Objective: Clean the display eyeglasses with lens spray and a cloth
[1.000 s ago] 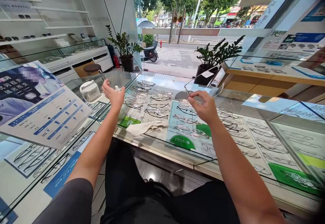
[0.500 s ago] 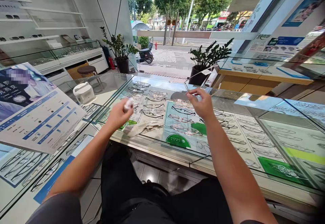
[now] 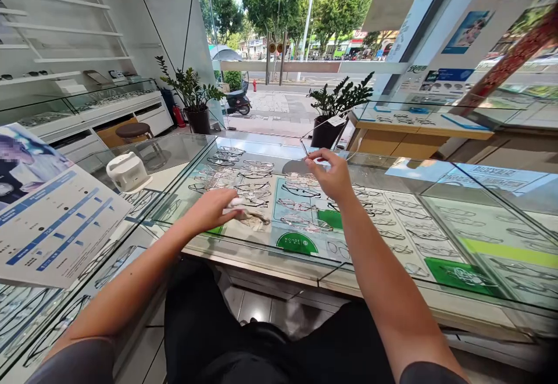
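My right hand (image 3: 333,176) is raised over the glass display counter, thumb and forefinger pinching a pair of eyeglasses (image 3: 304,148). A thin part of the frame sticks up left of the fingertips; the rest is partly hidden and hard to see against the background. Above the left part of the counter, my left hand (image 3: 210,210) is closed around a small white object (image 3: 235,202), mostly covered by the fingers, its kind unclear. Just below and right of that hand, a crumpled beige cloth (image 3: 253,224) lies on the glass.
Rows of eyeglass frames (image 3: 300,190) show beneath the counter glass (image 3: 261,246). To the left stand a printed sign board (image 3: 56,221) and a white box-like device (image 3: 128,172). Potted plants (image 3: 195,96), a stool (image 3: 133,130) and a second display case (image 3: 418,125) are farther off.
My left hand has come down and rightward toward the cloth, with the white object still in it. The right hand keeps its pinch on the eyeglasses. The camera view has shifted slightly.
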